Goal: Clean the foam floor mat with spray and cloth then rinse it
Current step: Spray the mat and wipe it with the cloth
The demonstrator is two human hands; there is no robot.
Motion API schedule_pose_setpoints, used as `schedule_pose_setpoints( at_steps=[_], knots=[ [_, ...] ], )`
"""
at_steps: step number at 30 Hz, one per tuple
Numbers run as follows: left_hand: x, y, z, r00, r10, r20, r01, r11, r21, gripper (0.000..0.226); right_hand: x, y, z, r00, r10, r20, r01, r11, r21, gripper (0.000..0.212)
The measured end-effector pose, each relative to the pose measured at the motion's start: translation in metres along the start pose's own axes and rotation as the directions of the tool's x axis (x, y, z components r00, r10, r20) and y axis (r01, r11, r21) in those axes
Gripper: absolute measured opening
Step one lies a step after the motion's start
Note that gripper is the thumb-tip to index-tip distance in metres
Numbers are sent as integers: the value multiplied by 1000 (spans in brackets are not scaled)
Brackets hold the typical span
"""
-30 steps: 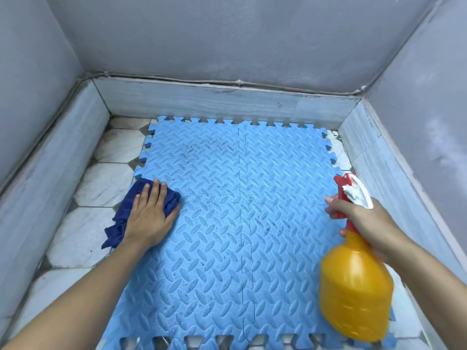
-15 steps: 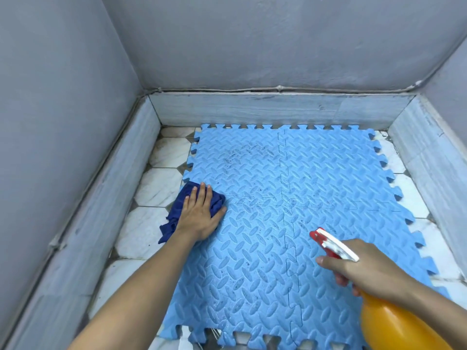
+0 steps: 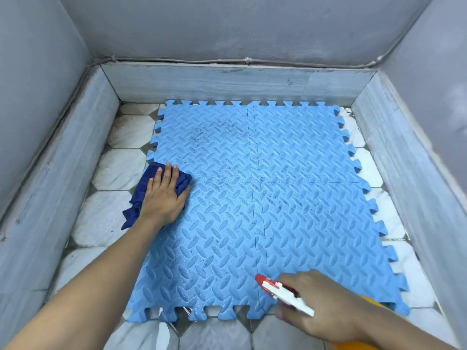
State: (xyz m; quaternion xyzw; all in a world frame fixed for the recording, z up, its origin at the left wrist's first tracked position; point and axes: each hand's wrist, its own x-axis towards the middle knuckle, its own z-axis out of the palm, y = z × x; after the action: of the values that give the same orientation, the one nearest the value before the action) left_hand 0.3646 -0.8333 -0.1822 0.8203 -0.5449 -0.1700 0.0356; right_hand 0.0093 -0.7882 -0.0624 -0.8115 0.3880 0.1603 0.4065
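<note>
R hand is now sitting lower right of frame, fingers wrapped round the neck of the spray bottle; 1 s ago it was holding the bottle mid-right and upright, now it is tipping the red nozzle toward frame centre over the mat's near edge. Reads as aiming for a spray pass; no mist showing.

L hand is staying put at mid-left, fingers flat and straight, pressing the dark blue cloth on the left edge of the foam mat. Wiping not underway yet, rinse still ahead.

Mat is filling frame centre, four interlocked tiles, dark specks showing upper left and centre. Lying on pale tiled floor; grey walls enclosing three sides.
</note>
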Motion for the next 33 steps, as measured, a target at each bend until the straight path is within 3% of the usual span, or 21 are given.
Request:
schedule_pose_setpoints(
  at_steps=[4, 7, 13, 18, 23, 26, 33],
  knots=[
    [-4, -10, 6, 999, -15, -42, 16, 1000, 1, 68, -30, 53, -11, 937, 303, -171, -258, 935, 244, 33],
    [-10, -24, 9, 996, -30, -80, 30, 1000, 8, 66, -52, 80, -26, 896, 399, -196, -293, 861, 416, 18],
    [-8, -55, 3, 992, -101, -72, 101, 995, 1, 64, -53, 86, -38, 820, 465, -333, -272, 829, 489, 26],
    [-11, -53, 0, 990, -110, -86, 110, 994, -13, 65, -32, 72, -55, 839, 408, -360, -202, 848, 490, 14],
    [-9, -19, -8, 959, -112, -261, 51, 972, -231, 55, -17, 68, -67, 788, 474, -392, -253, 831, 495, 25],
    [3, 26, -9, 959, -1, -285, -86, 952, -294, 55, -14, 72, -76, 778, 487, -396, -265, 827, 496, 25],
    [22, 149, 17, 909, 392, -143, -410, 903, -132, 66, -10, 90, -75, 756, 527, -389, -256, 784, 565, 23]
  ],
)
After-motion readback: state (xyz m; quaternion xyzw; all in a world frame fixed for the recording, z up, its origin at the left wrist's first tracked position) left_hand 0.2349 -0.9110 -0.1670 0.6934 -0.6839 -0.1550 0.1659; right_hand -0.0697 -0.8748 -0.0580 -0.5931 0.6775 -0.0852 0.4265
